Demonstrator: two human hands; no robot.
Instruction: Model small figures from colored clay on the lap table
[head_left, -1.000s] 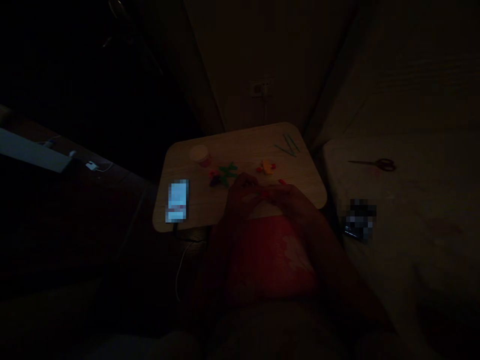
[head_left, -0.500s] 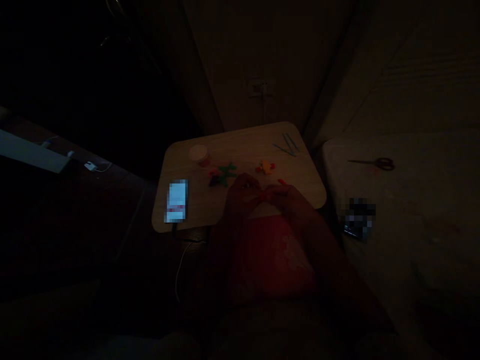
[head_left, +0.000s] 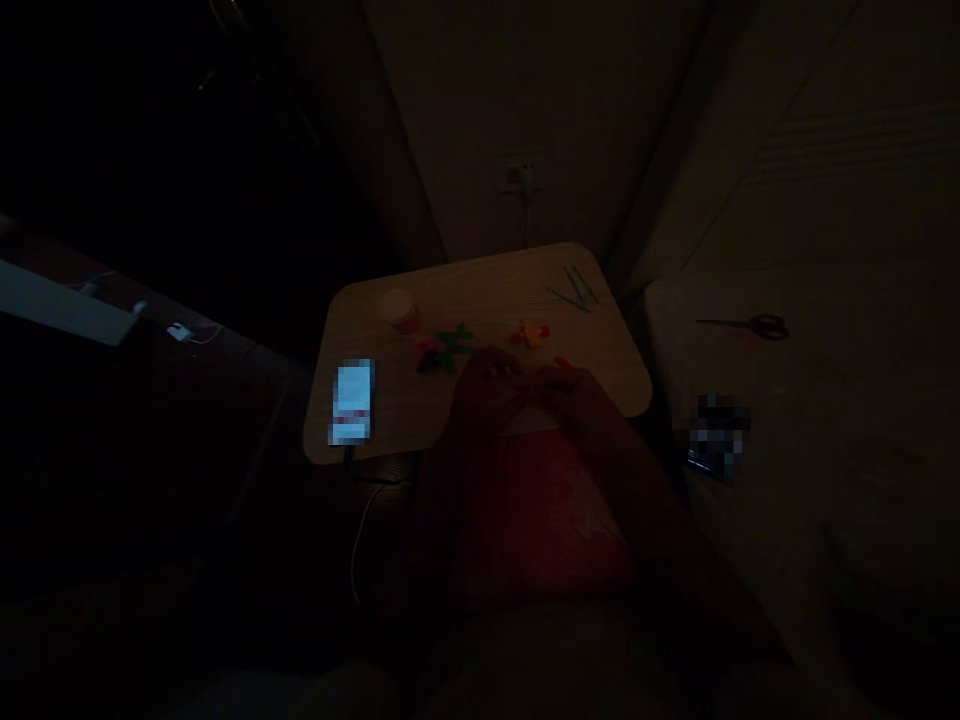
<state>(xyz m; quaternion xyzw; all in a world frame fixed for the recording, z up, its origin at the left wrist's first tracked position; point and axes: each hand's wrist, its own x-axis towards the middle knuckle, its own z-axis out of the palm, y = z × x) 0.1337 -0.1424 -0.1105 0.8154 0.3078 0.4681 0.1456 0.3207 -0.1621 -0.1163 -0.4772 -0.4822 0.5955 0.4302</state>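
Head view, very dim: a small bench (head_left: pixel 472 285) stands against a wall, and on it, ahead of the hands, lie several bright pieces. Just beyond the left hand (head_left: pixel 491 388) is a green piece (head_left: pixel 453 346) with splayed arms, with a pink-and-dark lump (head_left: pixel 427 354) touching or nearly touching its left side. A yellow piece (head_left: pixel 533 334) with red ends lies past the fingers, and a small red piece (head_left: pixel 562 362) sits just beyond the right hand (head_left: pixel 567 390). Both hands have their fingers curled and meeting over the near part of the bench; it is too dark to tell whether they pinch anything. A lidded tub (head_left: pixel 398 308) stands behind the green piece, and a lit rectangular screen (head_left: pixel 352 402), blurred into blocks, lies at the left.

The bench top is pale with wood grain and rounded corners; the tub is round with a light lid; three thin, straight, bluish-green sticks (head_left: pixel 574 290) lie near the far right corner. Scissors (head_left: pixel 754 326) rest on a pale surface to the right, well apart.

The bench's near edge runs under the forearms, above red cloth (head_left: pixel 540 510). Wood grain shows between tub and sticks, and from the right hand to the right edge.
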